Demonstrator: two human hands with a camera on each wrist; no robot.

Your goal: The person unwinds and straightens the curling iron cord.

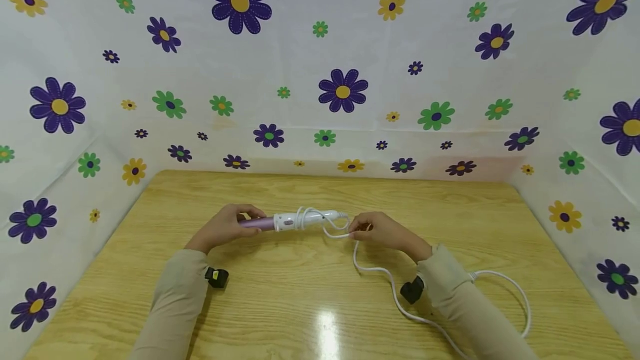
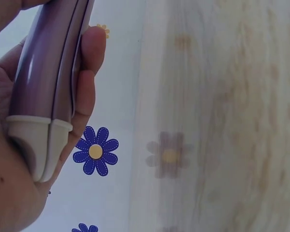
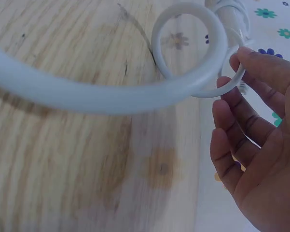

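A hair straightener with a purple barrel and white handle lies level over the wooden table. My left hand grips its purple end; in the left wrist view, fingers curl round the purple shell, and the split white tip sits by the palm. White cord loops round the handle. At the right, my right hand pinches the cord between thumb and fingertips, close to the handle's end. The right wrist view shows a cord loop in front of this hand.
The cord's free length runs down the table towards the near edge, and another bend comes out by the right sleeve. A flower-printed white sheet stands round the back and sides. Black wrist cameras are on both wrists.
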